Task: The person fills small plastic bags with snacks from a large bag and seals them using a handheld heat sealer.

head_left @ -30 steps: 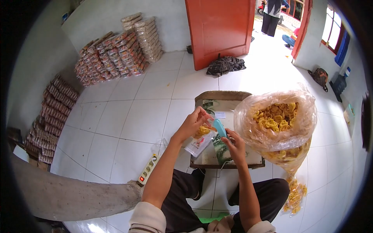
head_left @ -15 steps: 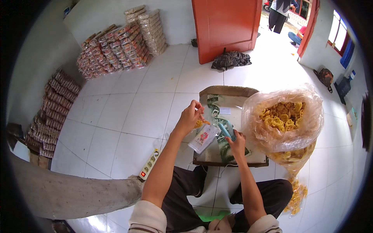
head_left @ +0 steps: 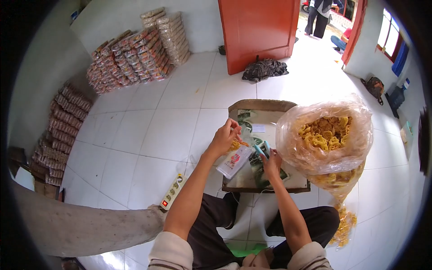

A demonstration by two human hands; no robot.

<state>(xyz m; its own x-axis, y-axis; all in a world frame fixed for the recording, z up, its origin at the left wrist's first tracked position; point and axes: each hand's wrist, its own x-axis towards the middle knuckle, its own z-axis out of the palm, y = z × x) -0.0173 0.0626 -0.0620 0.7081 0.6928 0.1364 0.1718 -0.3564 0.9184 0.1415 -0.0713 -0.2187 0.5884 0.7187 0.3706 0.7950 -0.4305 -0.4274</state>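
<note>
My left hand (head_left: 226,137) is closed on the top of a small clear bag of orange snacks (head_left: 236,145), above the left side of a shallow tray (head_left: 292,182). My right hand (head_left: 271,163) grips a light-blue handheld tool (head_left: 262,150), whose two arms stand apart. Just below the snack bag lies a stack of printed plastic packets (head_left: 234,162). A small white paper (head_left: 258,128) rests farther back in the tray. Right of my right hand stands a large clear bag (head_left: 288,130) full of yellow snacks (head_left: 326,135).
Stacked packets (head_left: 139,54) line the back wall, with more (head_left: 58,130) at the left. A power strip (head_left: 174,192) lies left of my legs. A black bag (head_left: 265,69) sits by the red door (head_left: 258,33). People (head_left: 318,18) are outside. A water bottle (head_left: 397,97) stands right.
The blue tool has come away from the snack bag's top, toward the right and down, and its arms have parted. My left hand still holds the bag. The view has shifted slightly.
</note>
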